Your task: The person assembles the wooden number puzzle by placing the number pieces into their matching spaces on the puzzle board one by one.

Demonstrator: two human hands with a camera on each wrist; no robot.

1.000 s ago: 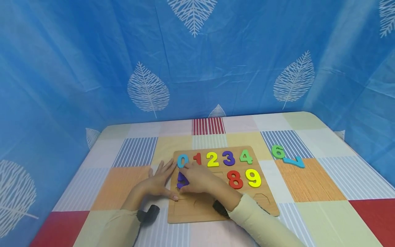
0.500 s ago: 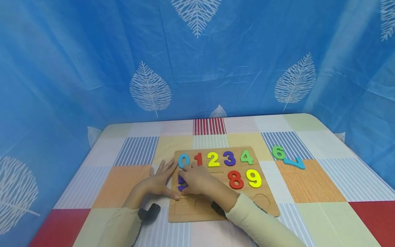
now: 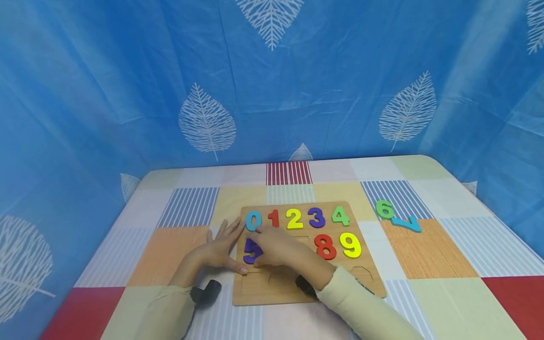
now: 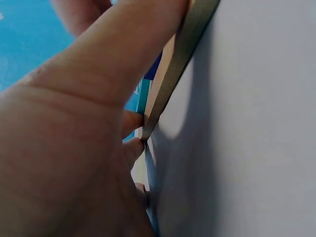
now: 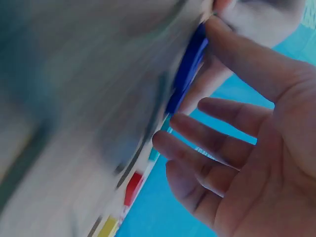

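A wooden number board (image 3: 280, 288) lies on the table, with a purple number 5 (image 3: 251, 252) at its left side. My right hand (image 3: 276, 245) reaches over this piece, fingertips at its upper end and thumb at its lower end. In the right wrist view the thumb touches one end of the purple 5 (image 5: 187, 69), and the other fingers are loosely bent. Whether the piece sits fully flush is hard to tell. My left hand (image 3: 218, 250), fingers straight and spread, rests along the board's left edge, its thumb lying on the board.
Along the board's top row stand a blue 0 (image 3: 253, 220), red 1 (image 3: 274, 218), yellow 2 (image 3: 294, 219), purple 3 (image 3: 316, 217) and green 4 (image 3: 340, 216). A red 8 (image 3: 325, 247) and yellow 9 (image 3: 350, 245) sit below. Right of the board lie a green 6 (image 3: 384, 209) and blue 7 (image 3: 406, 224).
My right hand has shifted slightly over the purple 5, and more of that piece shows now. The left hand stays in place at the board's edge.
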